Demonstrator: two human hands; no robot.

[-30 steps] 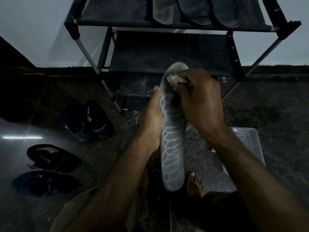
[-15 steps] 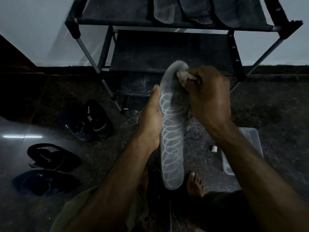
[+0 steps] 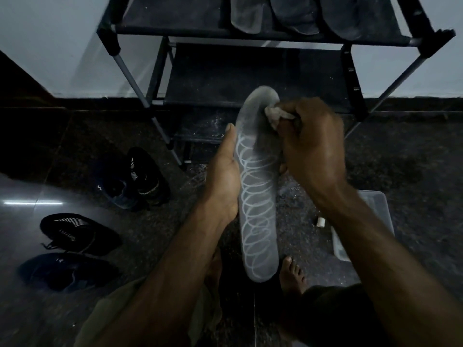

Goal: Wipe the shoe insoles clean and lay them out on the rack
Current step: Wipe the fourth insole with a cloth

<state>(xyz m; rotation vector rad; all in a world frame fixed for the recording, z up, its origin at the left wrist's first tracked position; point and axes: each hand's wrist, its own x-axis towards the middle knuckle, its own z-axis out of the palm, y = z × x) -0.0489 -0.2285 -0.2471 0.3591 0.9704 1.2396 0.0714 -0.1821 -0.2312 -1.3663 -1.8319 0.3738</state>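
Observation:
A long grey insole (image 3: 258, 209) marked with white loops stands nearly upright in front of me. My left hand (image 3: 224, 176) holds it along its left edge, fingers behind it and thumb up the side. My right hand (image 3: 310, 146) grips a small pale cloth (image 3: 274, 115) and presses it on the insole's right side near the toe end. The black shoe rack (image 3: 250, 36) stands behind, against the wall. Three dark insoles (image 3: 293, 16) lie side by side on its top shelf.
Two pairs of dark shoes (image 3: 135, 176) (image 3: 75, 234) sit on the dark floor at the left. A clear plastic tub (image 3: 373, 221) stands at the right, with a small white object (image 3: 320, 222) beside it. My bare feet (image 3: 292, 274) are below the insole.
My right hand has moved the cloth from the insole's middle top to its right side near the toe. The left hand and the insole have held still.

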